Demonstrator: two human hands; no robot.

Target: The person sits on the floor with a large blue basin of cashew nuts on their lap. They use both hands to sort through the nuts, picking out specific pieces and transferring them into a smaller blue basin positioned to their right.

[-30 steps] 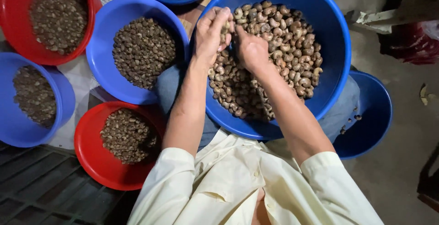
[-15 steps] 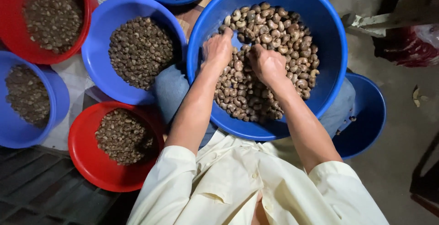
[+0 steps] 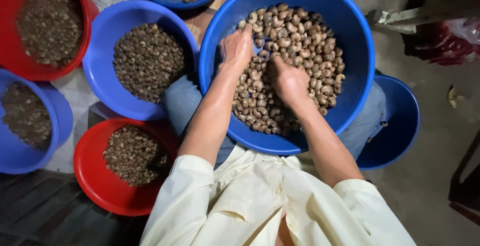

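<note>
1. both hands are down in the big round blue plastic tub (image 3: 357,51), which sits on the person's lap. it is full of pale brown, curved nuts in their shells (image 3: 300,36).

2. the left hand (image 3: 236,48) lies flat on the nuts by the left wall of the tub, fingers spread loose and holding nothing that shows. the right hand (image 3: 289,80) is in the middle of the pile. its fingers are curled down into the nuts, but i cannot tell if they pinch one, as the tips are hidden.

3. the tub could tip. it rests on the knees, not on the floor, and one hard push on one side might rock it and spill nuts onto the grey floor (image 3: 440,141).

4. nuts could jump over the rim. the pile reaches high on the far side, so a fast sweep there may flick some out.

5. nuts could land in the wrong place. a smaller blue plastic bowl of darker nuts (image 3: 100,76) is just beside the tub on the left, and a red plastic bowl of nuts (image 3: 90,176) is near the left elbow. a careless toss may mix the kinds.

6. the cream cloth sleeve (image 3: 185,191) hangs close to the red bowl and might brush its rim.

7. an empty-looking blue bowl (image 3: 400,121) peeks out under the tub on the right. if the tub slides, it may knock that one.
</note>
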